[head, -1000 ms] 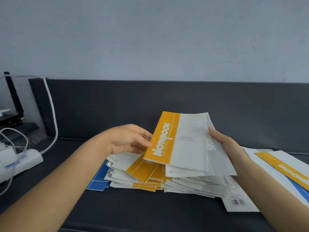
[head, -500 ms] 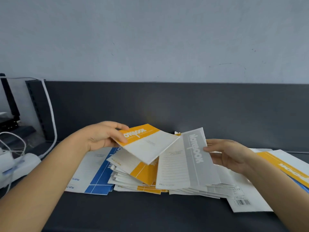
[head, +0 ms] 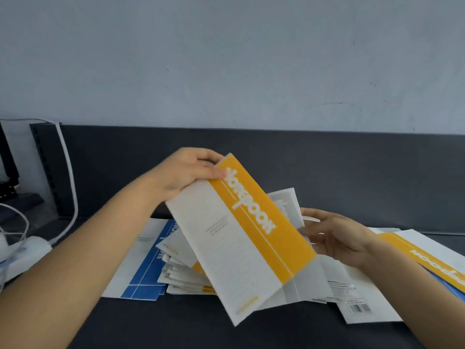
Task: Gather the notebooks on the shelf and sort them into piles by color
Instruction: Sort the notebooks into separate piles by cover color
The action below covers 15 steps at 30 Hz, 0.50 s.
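My left hand (head: 191,170) grips the top corner of a yellow-and-white notebook (head: 239,238) and holds it tilted above the dark shelf (head: 201,331). Behind it stands a grey notebook (head: 285,201), mostly hidden, held by my right hand (head: 337,238) at its right edge. A messy pile of yellow and white notebooks (head: 181,268) lies under both. A blue notebook (head: 146,273) lies flat to the pile's left. Another yellow notebook (head: 427,258) lies at the far right on top of a blue one.
A white back cover with a barcode (head: 359,308) lies on the shelf at the right. At the far left sit a white power strip (head: 27,250) with cables and a black device (head: 7,167). The dark back panel (head: 352,172) rises behind the piles.
My left hand has lifted the yellow notebook higher and swung it to the right, in front of the grey one. My right hand has stayed in place with the grey notebook.
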Available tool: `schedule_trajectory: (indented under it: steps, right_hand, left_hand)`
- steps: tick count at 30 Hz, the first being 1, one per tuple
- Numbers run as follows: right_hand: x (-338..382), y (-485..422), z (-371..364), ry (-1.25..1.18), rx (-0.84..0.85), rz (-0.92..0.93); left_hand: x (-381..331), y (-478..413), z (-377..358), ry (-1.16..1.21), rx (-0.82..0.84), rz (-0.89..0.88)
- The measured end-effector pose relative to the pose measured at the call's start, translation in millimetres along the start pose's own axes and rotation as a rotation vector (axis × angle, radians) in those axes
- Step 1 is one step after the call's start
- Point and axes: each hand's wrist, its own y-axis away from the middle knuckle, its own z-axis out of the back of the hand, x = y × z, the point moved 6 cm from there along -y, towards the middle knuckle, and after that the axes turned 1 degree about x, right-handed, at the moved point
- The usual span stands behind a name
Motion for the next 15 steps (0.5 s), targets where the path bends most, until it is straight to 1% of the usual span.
schedule_trajectory:
  steps: [3, 6, 9, 13, 15]
  right_hand:
    - [0, 2, -12, 0.022, 0.048, 0.006]
    - [-2, 3, -13, 0.039, 0.007, 0.001]
    - [-7, 3, -11, 0.078, -0.069, -0.003]
    - [-15, 3, -10, 0.113, -0.126, -0.019]
    - [-16, 5, -9, 0.1, -0.143, -0.017]
  left_hand:
    - [0, -18, -29, -0.232, -0.011, -0.108]
    - [17, -38, -56, -0.361, -0.059, -0.218]
    - [40, -47, -82, -0.434, -0.076, -0.213]
    - [59, -49, -102, -0.474, -0.086, -0.186]
    - [63, -48, -100, -0.598, -0.13, -0.169]
